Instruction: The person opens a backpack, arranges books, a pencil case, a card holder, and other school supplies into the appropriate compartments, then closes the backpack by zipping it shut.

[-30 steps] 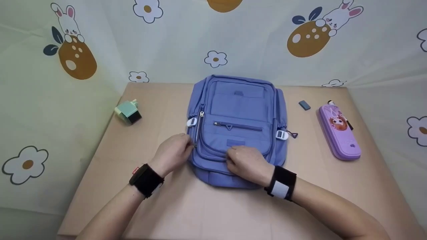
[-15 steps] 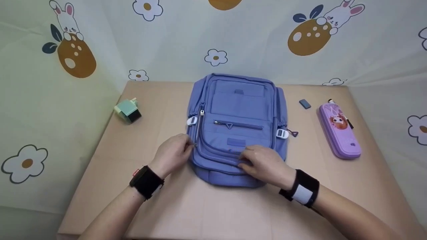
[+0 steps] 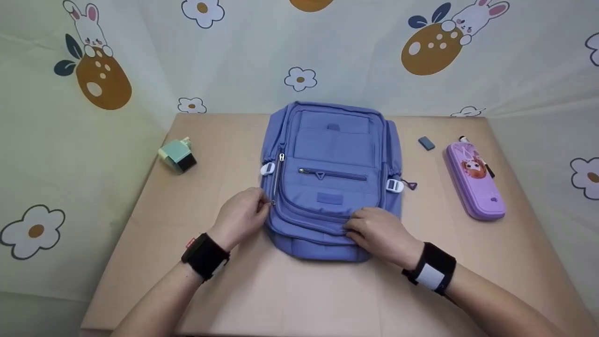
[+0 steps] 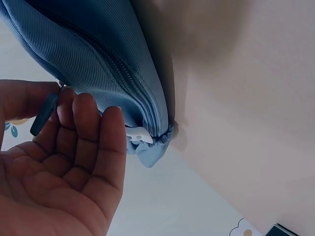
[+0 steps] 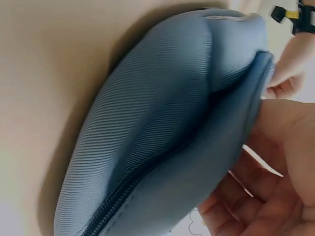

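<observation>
A blue-purple backpack (image 3: 334, 150) lies on its back on the table, its front pockets facing up. At its lower left side my left hand (image 3: 241, 215) pinches a zipper pull (image 4: 44, 114) between thumb and index finger; the left wrist view shows the dark tab sticking out past them. My right hand (image 3: 386, 234) is at the lower right of the bag, its thumb and fingers holding the edge of a front section. In the right wrist view the bag's fabric hides some of the right fingertips. A second zipper slider (image 3: 281, 157) sits higher on the left seam.
On the right of the table (image 3: 224, 299) lie a purple pencil case (image 3: 477, 187) with a cartoon picture and a small dark eraser-like block (image 3: 426, 143). A mint-green object with a black face (image 3: 178, 155) stands at the left. Patterned cloth (image 3: 252, 56) surrounds the table.
My right hand has moved to the right along the bag's lower front edge. The left hand keeps its pinch at the same spot on the zipper pull.
</observation>
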`<state>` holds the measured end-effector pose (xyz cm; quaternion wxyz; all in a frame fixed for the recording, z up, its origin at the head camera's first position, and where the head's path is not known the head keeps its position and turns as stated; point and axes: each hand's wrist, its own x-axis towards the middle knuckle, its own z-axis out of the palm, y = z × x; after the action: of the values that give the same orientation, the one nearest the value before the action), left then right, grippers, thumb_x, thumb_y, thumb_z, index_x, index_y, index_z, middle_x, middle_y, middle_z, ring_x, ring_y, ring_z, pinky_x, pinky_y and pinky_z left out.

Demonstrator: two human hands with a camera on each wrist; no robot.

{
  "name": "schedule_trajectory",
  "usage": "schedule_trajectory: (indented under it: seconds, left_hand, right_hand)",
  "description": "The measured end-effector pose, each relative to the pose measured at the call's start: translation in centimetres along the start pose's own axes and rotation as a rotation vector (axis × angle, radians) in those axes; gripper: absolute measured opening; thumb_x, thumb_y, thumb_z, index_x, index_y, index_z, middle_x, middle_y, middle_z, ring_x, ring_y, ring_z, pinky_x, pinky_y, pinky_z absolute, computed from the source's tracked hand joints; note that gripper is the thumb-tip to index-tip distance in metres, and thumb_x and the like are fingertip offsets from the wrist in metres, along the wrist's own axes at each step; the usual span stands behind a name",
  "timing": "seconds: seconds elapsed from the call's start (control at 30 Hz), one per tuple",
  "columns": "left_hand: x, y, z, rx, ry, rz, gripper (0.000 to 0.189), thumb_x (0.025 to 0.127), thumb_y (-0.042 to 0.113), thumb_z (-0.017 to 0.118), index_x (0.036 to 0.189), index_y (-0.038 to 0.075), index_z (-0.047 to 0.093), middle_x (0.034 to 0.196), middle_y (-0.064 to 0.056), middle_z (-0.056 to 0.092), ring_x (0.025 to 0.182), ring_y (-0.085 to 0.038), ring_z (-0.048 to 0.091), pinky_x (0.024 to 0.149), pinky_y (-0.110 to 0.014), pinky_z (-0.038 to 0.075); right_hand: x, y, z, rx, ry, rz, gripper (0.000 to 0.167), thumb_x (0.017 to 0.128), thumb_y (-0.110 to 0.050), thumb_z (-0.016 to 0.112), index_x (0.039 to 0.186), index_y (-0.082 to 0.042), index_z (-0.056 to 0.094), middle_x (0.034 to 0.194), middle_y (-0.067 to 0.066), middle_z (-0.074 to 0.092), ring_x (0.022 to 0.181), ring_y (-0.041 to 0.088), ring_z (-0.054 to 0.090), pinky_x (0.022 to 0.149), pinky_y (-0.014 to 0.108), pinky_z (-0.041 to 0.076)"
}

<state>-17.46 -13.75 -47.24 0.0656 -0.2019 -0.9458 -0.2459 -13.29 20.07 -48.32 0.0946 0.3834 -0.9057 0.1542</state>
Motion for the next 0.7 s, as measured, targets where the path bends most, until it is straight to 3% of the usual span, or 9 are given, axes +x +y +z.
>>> schedule_trajectory:
  seconds: [0.27,0.47,0.7]
  left_hand:
    - [-0.4,1.1,-0.4,0.012,-0.034,-0.018,0.004,0.090,0.010,0.067,0.087,0.010,0.066,0.079,0.001,0.060,0.070,-0.018,0.057,0.063,-0.039,0.050]
    - [-1.2,2.9,-0.4,0.040,-0.032,0.041,0.007,0.088,0.010,0.068,0.082,0.012,0.064,0.073,0.003,0.058,0.065,-0.016,0.056,0.058,-0.038,0.049]
    - [-2.0,4.6,0.5,0.068,-0.025,0.151,0.008,0.089,0.012,0.069,0.082,0.014,0.065,0.071,0.006,0.057,0.063,-0.014,0.057,0.056,-0.033,0.049]
  right_hand:
    - [0.7,-0.2,0.3,-0.101,0.002,0.041,0.007,0.094,-0.016,0.070,0.090,-0.012,0.067,0.084,-0.001,0.067,0.076,0.021,0.065,0.066,0.038,0.056]
    - [0.8,-0.2,0.1,-0.068,0.012,0.088,0.004,0.095,-0.015,0.069,0.092,-0.012,0.067,0.085,-0.002,0.065,0.075,0.020,0.064,0.064,0.038,0.056]
    - [0.7,-0.2,0.1,-0.030,0.024,0.095,0.003,0.095,-0.014,0.067,0.094,-0.012,0.068,0.086,-0.002,0.066,0.077,0.019,0.064,0.067,0.037,0.055]
